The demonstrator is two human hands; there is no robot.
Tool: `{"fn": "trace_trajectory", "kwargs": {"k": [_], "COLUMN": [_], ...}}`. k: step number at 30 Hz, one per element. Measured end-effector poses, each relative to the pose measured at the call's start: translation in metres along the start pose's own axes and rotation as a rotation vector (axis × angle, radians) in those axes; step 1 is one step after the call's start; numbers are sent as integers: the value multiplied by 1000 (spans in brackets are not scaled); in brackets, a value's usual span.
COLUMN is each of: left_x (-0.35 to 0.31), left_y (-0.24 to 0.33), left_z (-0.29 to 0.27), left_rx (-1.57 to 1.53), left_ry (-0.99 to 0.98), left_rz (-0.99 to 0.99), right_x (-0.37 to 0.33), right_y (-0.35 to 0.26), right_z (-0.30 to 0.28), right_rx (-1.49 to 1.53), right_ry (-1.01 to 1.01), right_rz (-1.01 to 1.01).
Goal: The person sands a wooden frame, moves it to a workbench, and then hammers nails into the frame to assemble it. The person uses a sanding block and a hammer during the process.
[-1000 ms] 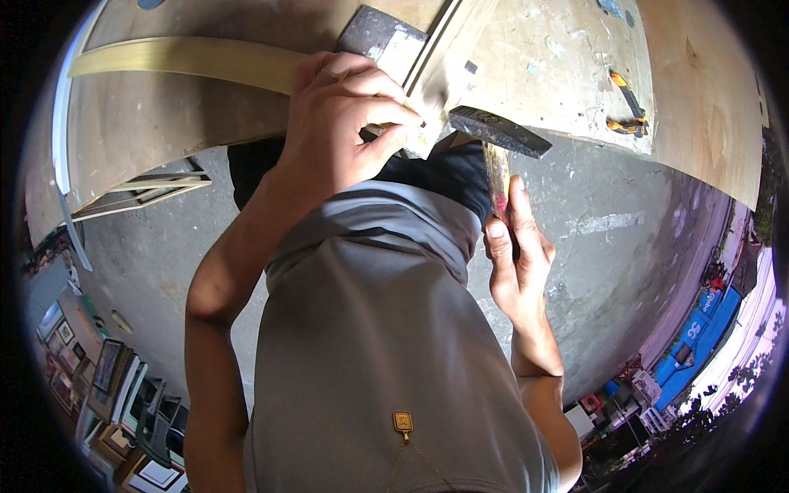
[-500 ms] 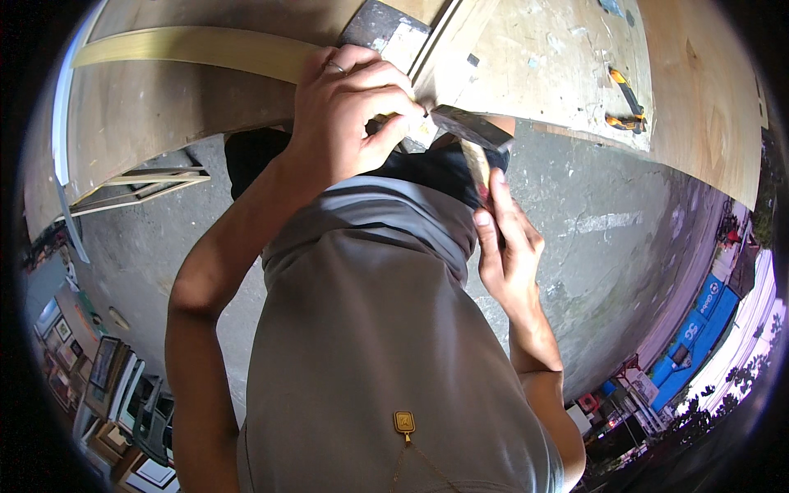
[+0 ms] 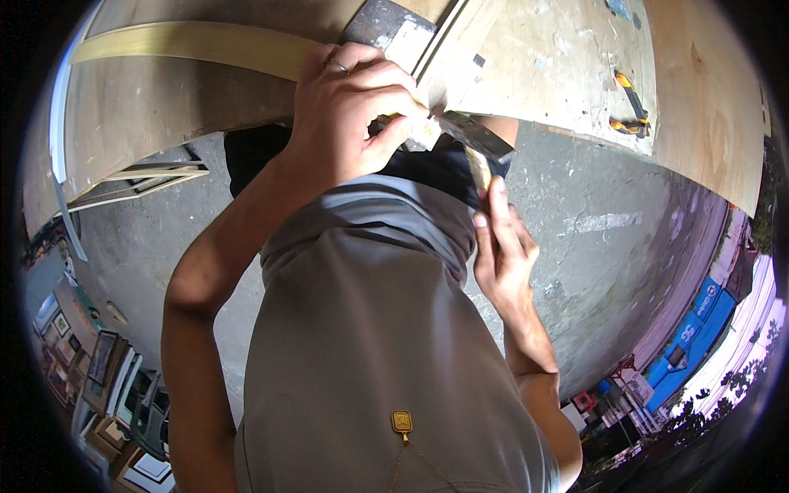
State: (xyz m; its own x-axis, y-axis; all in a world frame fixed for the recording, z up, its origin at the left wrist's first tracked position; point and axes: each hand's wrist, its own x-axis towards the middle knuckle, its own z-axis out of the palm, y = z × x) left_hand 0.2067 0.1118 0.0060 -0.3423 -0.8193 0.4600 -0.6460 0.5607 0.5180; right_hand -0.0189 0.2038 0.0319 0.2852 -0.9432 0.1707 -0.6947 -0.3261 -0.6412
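My right hand (image 3: 505, 255) grips a hammer by its pale wooden handle (image 3: 479, 168), low at the table's front edge. The dark hammer head (image 3: 477, 135) is close to my left hand's fingertips. My left hand (image 3: 349, 115), with a ring on one finger, is curled over the end of a long pale wooden strip (image 3: 189, 45) that runs off to the left. Its thumb and forefinger come together at the corner; anything small between them is too hard to make out. Beneath and beyond those fingers lies a dark, paint-stained metal plate (image 3: 378, 25).
Orange-and-black pliers (image 3: 631, 103) lie on the stained board at the right of the wooden table (image 3: 699, 90). Narrow wooden strips (image 3: 440, 41) stretch away beyond my left hand. Under the table's left side is a wooden frame (image 3: 140, 181); more frames (image 3: 107, 361) are stacked lower left.
The hammer head has dipped slightly down and right, and my right hand has shifted a little with it. My left hand keeps its grip in nearly the same place.
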Motion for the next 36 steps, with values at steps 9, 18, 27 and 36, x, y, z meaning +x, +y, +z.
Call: {"fn": "trace_trajectory", "kwargs": {"k": [9,18,27,36], "left_x": [-2,-4,-4,-6], "left_y": [-2,-3,-4,-4], "left_z": [4,5,1,2], "left_rx": [-13,-15,-8,-2], "left_ry": [10,-1,-22,6], "left_rz": [-21,-36,-34,-16], "right_x": [-6,-9,-3,-1], "right_y": [6,6,3,-3], "right_z": [-2,-1,3,-6], "right_rx": [-14,-16,32,-17], "right_ry": [107,110,16,69], "right_rz": [-79,-138,-14,-82]}}
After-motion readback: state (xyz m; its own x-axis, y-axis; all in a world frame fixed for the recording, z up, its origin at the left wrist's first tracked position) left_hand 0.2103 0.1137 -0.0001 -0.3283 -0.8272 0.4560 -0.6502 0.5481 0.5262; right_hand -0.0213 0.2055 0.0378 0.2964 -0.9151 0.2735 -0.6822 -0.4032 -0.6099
